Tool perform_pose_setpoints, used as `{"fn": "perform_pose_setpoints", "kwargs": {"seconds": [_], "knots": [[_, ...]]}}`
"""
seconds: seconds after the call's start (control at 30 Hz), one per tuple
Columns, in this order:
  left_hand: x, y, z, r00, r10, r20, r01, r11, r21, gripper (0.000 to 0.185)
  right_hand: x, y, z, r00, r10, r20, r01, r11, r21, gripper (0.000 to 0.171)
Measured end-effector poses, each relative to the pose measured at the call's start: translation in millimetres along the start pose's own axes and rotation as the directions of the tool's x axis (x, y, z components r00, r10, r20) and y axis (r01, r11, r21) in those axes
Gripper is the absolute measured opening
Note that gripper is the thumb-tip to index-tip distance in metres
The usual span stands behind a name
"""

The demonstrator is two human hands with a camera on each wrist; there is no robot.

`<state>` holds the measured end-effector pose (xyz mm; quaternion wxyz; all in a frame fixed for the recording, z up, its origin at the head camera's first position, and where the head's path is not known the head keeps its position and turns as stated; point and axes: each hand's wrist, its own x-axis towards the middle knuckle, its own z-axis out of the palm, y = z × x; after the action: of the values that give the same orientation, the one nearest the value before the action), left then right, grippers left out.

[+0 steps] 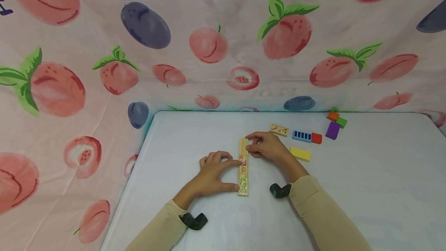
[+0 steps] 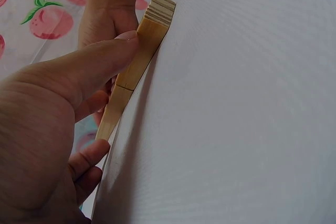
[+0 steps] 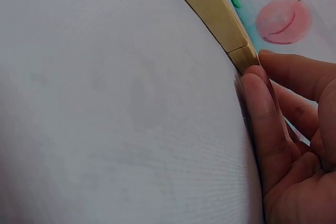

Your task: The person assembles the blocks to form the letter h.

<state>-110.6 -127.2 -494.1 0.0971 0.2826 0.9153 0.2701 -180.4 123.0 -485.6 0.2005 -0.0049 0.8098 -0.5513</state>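
Wood tile row (image 1: 243, 167) lies mid-desk (image 1: 366, 189), long axis near-to-far. Left hand (image 1: 213, 173) presses left edge, fingers straight; right hand (image 1: 268, 147) pinches far end. Both equally close.

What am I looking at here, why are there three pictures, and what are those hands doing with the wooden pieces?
No machine here: a person works with two bare hands, wearing three cameras. The big picture comes from a head camera looking down at a white table walled by fruit-print cloth. The two close-ups come from small cameras strapped to each wrist.

On the table lies a row of flat pale wooden printed tiles set end to end. The left hand touches the row's side with thumb and fingertips; the right hand pinches the far end tile.

Farther back lie a loose wooden tile, a yellow block, a blue striped block touching a red block, and purple, orange and green blocks.
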Motion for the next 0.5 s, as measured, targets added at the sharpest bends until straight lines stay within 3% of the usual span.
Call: {"fn": "perform_pose_setpoints", "kwargs": {"seconds": [0.5], "knots": [[-0.4, -0.3, -0.4, 1.0, 0.008, -0.004, -0.008, 1.0, 0.0, 0.066, -2.2, -1.6, 1.4, 1.0, 0.009, -0.022, -0.008, 1.0, 0.03, 0.043]]}}
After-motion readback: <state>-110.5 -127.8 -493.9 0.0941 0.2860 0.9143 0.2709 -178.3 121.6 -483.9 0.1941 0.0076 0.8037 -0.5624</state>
